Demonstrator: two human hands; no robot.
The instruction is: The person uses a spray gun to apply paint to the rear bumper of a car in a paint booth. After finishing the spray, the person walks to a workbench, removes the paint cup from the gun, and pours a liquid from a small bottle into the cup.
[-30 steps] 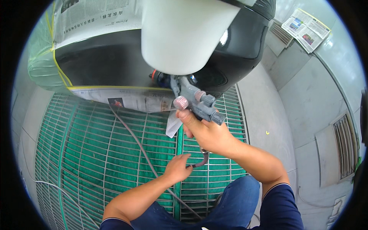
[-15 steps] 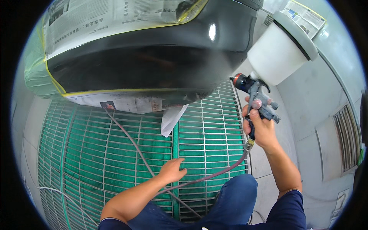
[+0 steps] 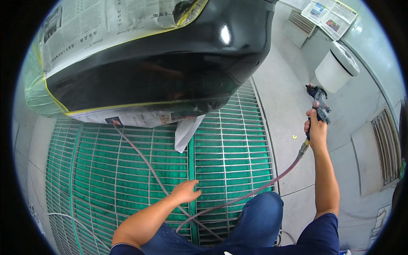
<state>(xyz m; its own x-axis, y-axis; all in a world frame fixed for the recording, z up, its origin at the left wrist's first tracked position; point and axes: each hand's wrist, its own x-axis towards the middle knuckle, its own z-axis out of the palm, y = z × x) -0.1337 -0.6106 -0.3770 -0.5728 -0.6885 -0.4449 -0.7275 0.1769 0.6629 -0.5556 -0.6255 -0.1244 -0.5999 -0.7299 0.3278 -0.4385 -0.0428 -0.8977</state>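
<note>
The right hand (image 3: 316, 127) was closed round the grip of a grey spray gun (image 3: 319, 101), out past the right edge of the floor grating (image 3: 238, 155). A white cup (image 3: 333, 73) with a pale lid sat on top of the gun, tilted to the right. From the base of the grip a mauve hose (image 3: 250, 193) curved back over the grating's right edge and toward the person's legs, crossing a second hose (image 3: 146, 163).

The left hand (image 3: 185, 191) was empty, its fingers loosely spread, above the grating near the green strip along its middle.

A glossy black panel (image 3: 148, 78) stood over the far part of the grating, well apart from the gun. Newspaper (image 3: 95, 34) and yellow tape (image 3: 185, 19) bordered its top, and green film (image 3: 37, 95) wrapped its left end. Below it, a white paper flap (image 3: 186, 135) hung down. Beyond the grating's right edge, a small yellow scrap (image 3: 294, 137) lay on the grey floor (image 3: 291, 163).
</note>
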